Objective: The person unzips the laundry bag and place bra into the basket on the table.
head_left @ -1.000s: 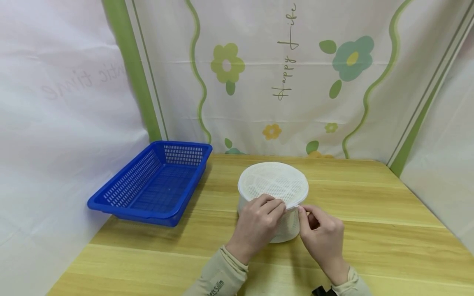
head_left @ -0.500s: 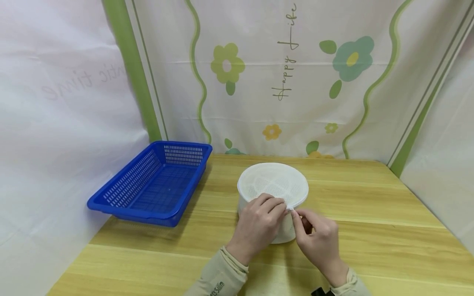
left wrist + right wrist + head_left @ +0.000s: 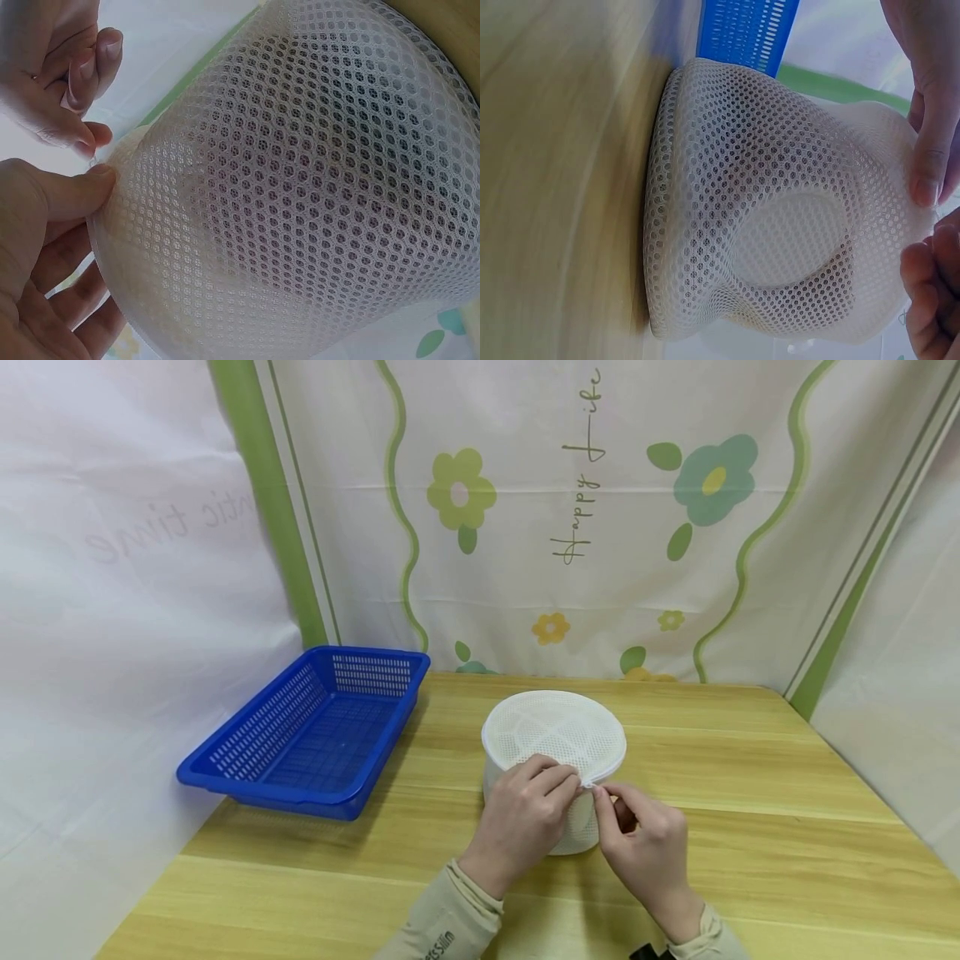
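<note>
"Right hand (image 3: 645, 852) has shifted leftward along the rim of the mesh bag (image 3: 555, 727) since the frame of 1.0 s ago. Confirmed?"

"Confirmed. It now sits just beside the left hand (image 3: 521, 818), which shows no marked change."

"Proceed from the left of the frame."

"At left, 1 blue basket (image 3: 262, 788) with slotted walls on the wood-patterned table (image 3: 765, 793), well apart from both hands. Behind it, across the upper frame, 1 white cloth (image 3: 510, 577) printed with flowers and lettering."

"Left hand, lower centre?"

"Gripping the near rim; the left wrist view shows its thumb pressed on the mesh."

"Bag?"

"White, round, flat-topped, upright on the table, right of centre in the lower half. The right wrist view shows a pale oval patch (image 3: 791, 240) at its side; whether inside or part of the wall, cannot tell."

"Right hand, lower right of centre?"

"Thumb and curled forefinger pinch a small white tab (image 3: 588, 785) at the rim. Detail too small to read."
</note>
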Motion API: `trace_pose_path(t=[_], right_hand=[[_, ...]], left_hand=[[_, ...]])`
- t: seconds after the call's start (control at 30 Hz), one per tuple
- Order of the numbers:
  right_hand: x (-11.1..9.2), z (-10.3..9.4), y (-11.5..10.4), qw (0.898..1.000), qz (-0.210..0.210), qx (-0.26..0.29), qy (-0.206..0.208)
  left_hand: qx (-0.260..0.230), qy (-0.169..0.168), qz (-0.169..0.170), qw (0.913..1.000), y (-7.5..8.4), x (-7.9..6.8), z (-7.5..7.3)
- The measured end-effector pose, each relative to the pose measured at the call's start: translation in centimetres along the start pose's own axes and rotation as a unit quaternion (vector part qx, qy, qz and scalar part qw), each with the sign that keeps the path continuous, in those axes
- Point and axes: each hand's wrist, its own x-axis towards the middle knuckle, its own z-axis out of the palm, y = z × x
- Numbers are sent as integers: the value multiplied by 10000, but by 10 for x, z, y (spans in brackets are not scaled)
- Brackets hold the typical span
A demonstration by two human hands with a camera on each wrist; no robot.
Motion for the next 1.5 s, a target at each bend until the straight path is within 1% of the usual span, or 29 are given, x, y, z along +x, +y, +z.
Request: trace_pose_path(t=[0.4, 0.67, 0.8, 1.03, 1.13, 1.23, 1.37, 1.5], right_hand=[[1, -2, 2, 9995, 199, -189, 136], [1, -2, 2, 9994, 223, -215, 156], [-1, -2, 5, 9999, 119, -55, 21], [-5, -1, 6, 9992, -136, 331, -182], [-5, 0, 6, 9986, -208, 418, -254], [-4, 0, 5, 9989, -216, 339, -234], [-3, 0, 4, 9998, -114, 137, -123], [-2, 0, 3, 10000, -3, 58, -75]], left_hand=[[-16, 35, 10, 10000, -1, -1, -1], [-11, 16, 2, 10000, -1, 0, -1], [-62, 19, -93, 9999, -1, 0, 0], [-319, -56, -291, 9991, 0, -1, 1], [-310, -97, -270, 9991, 0, -1, 0], [-247, -98, -214, 9994, 0, -1, 0], [-101, -54, -128, 9999, 0, 0, 0], [-34, -11, -71, 10000, 0, 0, 0]])
